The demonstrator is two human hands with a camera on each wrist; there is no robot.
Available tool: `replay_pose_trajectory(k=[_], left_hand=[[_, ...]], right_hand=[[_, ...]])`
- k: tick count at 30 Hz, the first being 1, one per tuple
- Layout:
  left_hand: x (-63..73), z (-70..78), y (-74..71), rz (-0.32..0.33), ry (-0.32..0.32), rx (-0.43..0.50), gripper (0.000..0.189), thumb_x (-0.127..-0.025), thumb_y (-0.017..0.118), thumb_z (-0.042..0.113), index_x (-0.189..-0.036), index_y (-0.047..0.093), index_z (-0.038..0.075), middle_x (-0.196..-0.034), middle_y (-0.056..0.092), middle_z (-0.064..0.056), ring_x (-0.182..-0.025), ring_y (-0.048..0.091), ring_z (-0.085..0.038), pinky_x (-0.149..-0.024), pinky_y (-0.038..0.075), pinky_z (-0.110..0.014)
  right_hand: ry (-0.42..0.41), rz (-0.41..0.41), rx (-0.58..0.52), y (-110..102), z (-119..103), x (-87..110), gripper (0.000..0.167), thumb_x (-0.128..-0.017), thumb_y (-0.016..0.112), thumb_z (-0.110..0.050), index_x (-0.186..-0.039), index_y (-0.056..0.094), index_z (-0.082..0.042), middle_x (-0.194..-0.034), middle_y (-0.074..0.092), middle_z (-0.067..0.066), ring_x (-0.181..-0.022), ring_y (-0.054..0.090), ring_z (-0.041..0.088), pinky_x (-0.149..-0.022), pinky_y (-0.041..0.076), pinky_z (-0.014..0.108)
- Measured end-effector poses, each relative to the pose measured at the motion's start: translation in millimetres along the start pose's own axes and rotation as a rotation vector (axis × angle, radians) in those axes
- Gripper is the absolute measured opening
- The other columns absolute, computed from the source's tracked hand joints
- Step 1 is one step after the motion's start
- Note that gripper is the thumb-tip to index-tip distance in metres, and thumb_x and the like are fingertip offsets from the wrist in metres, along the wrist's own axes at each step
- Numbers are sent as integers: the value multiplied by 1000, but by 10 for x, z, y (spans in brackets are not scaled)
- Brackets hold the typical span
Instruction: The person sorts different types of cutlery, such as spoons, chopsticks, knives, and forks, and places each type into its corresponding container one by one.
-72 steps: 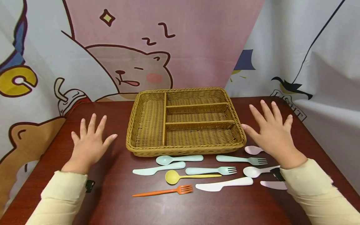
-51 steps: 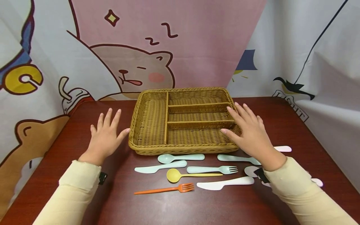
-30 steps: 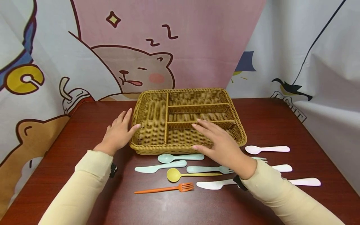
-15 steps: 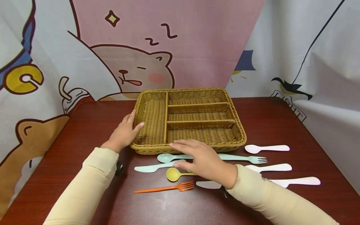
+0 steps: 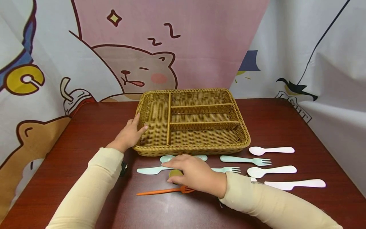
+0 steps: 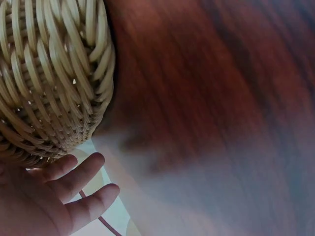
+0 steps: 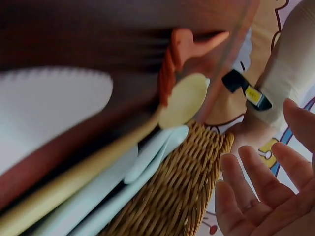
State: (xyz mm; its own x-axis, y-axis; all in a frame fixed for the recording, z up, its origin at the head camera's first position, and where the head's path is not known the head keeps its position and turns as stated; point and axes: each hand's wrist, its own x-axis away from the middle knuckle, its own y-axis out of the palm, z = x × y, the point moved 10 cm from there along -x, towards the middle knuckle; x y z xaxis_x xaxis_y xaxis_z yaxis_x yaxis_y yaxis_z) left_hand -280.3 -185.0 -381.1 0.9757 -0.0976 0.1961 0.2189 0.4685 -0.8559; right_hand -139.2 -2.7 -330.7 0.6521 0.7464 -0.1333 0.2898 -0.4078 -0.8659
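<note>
"Left hand (image 5: 127, 135), what's it at?"
"Against the left side of the wicker basket (image 5: 188, 148), fingers loosely extended, thumb over its edge."
"And the right hand (image 5: 194, 171)?"
"Hovering, fingers apart and slightly bent, holding nothing."
"Where's the yellow spoon (image 5: 175, 173)?"
"Just beneath that hand, mostly hidden, its bowl showing between thumb and fingers. Orange fork (image 5: 160, 191) lies just beside it."

We record the woven basket (image 6: 49, 69) at upper left and, just below it, the left hand (image 6: 47, 199), fingers extended and slightly apart; contact between the two we cannot confirm. Streaked reddish-brown desk (image 6: 206, 88) fills the right, and beyond the fingers we note a pale surface (image 6: 120, 219) crossed by a dark line (image 6: 109, 227).
</note>
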Motion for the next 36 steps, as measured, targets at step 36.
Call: replay_pose_trajectory(k=[36], left_hand=[[-33, -35, 48, -2, -32, -2, 72, -102, 40, 18, -154, -7, 4, -151, 15, -31, -133, 35, -45, -109, 32, -53]], right_hand=[[-53, -124, 321, 435, -187, 38, 14, -77, 78, -17, -89, 77, -24, -75, 62, -12, -73, 62, 4, -57, 48, 24]])
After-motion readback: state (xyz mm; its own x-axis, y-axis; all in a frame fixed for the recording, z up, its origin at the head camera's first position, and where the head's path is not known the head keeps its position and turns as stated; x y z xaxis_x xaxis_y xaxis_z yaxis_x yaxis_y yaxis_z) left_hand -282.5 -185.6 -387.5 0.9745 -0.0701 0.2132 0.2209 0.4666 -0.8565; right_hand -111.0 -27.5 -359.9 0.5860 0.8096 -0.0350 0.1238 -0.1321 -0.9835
